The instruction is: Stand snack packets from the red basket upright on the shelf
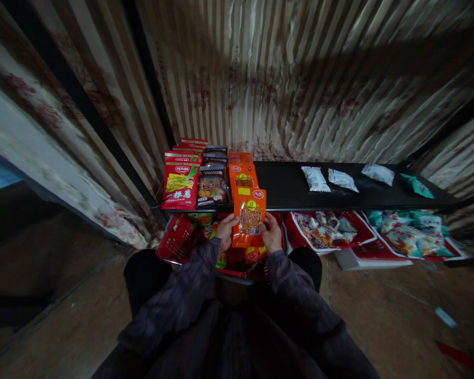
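Note:
An orange snack bag with a clear window is held upright between my two hands, just in front of the black shelf. My left hand grips its left edge, and my right hand pinches the lower right edge. Behind it on the shelf stand more orange snack bags in a row. To their left are dark potato-chip bags and, at the far left, red snack bags. Below my hands a red basket holds several colourful packets, partly hidden by my arms.
Farther right on the shelf lie white packets and a green packet. Under it, red baskets hold small packets, one beside a white box. A pleated curtain hangs behind; dark posts stand at the left.

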Demonstrator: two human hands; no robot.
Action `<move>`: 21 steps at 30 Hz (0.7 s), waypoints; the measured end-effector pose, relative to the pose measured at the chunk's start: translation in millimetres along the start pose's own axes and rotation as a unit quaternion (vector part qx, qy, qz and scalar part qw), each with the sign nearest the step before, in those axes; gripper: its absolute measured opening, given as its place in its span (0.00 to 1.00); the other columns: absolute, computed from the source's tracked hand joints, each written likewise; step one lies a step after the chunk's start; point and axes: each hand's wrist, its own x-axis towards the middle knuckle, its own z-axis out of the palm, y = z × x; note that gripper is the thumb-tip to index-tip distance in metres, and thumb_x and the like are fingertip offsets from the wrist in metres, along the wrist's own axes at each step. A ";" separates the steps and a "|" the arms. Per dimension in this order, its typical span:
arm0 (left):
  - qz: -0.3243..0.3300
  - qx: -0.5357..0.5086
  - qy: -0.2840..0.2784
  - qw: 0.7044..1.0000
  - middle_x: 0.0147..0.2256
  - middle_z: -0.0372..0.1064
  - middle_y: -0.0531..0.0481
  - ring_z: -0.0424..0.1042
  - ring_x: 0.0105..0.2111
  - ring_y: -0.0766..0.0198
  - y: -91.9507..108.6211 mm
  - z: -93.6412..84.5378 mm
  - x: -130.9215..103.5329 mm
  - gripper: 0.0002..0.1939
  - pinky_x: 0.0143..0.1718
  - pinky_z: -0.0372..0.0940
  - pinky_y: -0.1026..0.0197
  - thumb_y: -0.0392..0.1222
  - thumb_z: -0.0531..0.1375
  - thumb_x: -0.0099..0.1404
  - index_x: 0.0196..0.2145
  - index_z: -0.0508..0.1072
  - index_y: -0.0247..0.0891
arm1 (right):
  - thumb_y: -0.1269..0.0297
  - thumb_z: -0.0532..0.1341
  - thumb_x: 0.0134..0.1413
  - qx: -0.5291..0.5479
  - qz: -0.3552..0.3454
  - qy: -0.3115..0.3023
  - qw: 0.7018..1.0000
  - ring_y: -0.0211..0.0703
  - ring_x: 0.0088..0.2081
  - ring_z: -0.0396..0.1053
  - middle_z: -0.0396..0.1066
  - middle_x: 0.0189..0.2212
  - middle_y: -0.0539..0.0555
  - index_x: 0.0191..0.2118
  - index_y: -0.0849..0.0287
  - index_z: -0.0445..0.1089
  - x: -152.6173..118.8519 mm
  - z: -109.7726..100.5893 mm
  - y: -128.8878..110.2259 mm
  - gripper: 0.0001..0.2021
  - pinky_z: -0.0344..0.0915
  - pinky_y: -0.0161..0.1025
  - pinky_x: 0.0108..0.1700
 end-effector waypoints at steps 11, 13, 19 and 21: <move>-0.006 0.000 0.009 1.000 0.31 0.78 0.47 0.77 0.38 0.55 2.1 -1.5 0.4 0.13 0.48 0.67 0.53 0.36 0.71 0.49 0.35 0.78 0.35 | 0.60 0.64 0.44 0.045 0.018 0.019 0.999 0.45 0.37 0.74 0.77 0.38 0.53 0.53 0.57 0.67 -0.8 1.4 -2.9 0.26 0.71 0.43 0.42; -0.008 0.001 0.006 1.000 0.32 0.78 0.47 0.77 0.38 0.55 1.6 -2.1 1.0 0.13 0.48 0.67 0.53 0.36 0.70 0.50 0.35 0.78 0.35 | 0.60 0.64 0.43 0.054 0.026 0.026 0.998 0.44 0.36 0.74 0.77 0.37 0.53 0.52 0.57 0.67 -1.8 1.0 -6.6 0.26 0.71 0.42 0.40; -0.010 0.003 0.029 1.000 0.28 0.76 0.50 0.77 0.35 0.58 -3.0 -4.9 7.8 0.12 0.46 0.68 0.52 0.35 0.71 0.49 0.33 0.77 0.35 | 0.56 0.64 0.43 0.082 0.026 0.001 0.996 0.45 0.35 0.73 0.77 0.37 0.54 0.48 0.57 0.70 -3.8 -3.4 -27.7 0.23 0.70 0.41 0.38; -0.009 0.005 0.035 0.999 0.28 0.76 0.50 0.76 0.34 0.58 -6.4 -6.3 9.9 0.13 0.46 0.68 0.52 0.33 0.71 0.47 0.33 0.76 0.35 | 0.55 0.65 0.44 0.092 0.021 -0.016 0.995 0.45 0.36 0.74 0.78 0.37 0.54 0.46 0.57 0.72 -5.5 -4.6 -37.4 0.21 0.71 0.42 0.40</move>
